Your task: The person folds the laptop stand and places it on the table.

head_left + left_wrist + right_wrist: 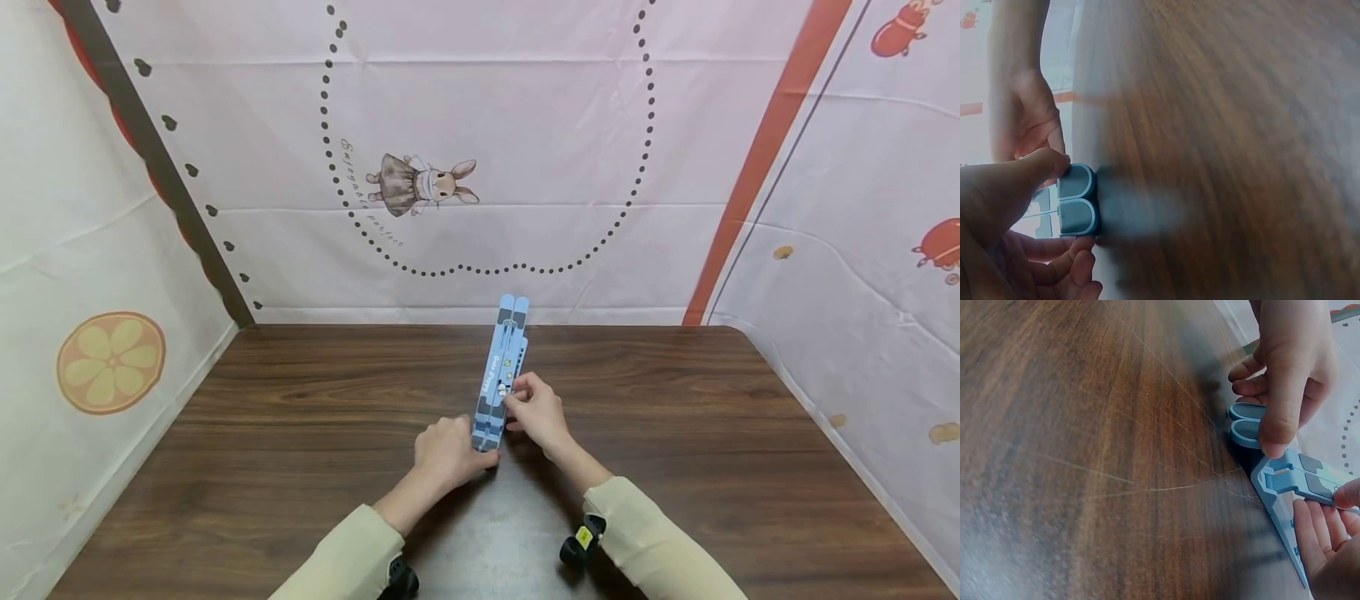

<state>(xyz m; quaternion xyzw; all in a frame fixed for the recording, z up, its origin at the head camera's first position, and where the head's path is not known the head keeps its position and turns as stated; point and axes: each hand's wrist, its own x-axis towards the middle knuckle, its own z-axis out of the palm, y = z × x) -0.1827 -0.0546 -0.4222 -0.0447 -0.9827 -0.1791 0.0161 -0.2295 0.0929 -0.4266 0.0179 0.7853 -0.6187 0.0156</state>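
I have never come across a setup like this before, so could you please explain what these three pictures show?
Gladly. There is no robot here: a person works with two bare hands. The wide picture comes from a camera worn on the head, looking forward and down; the other two come from cameras worn on the left and right wrists. A brown wooden table fills the lower part of the wide view, with printed cloth behind it. At the table is a blue object with hinged arms and dark pads, apparently a folding stand. The left hand grips its near, padded end, while the right hand pinches one of its arms farther along.
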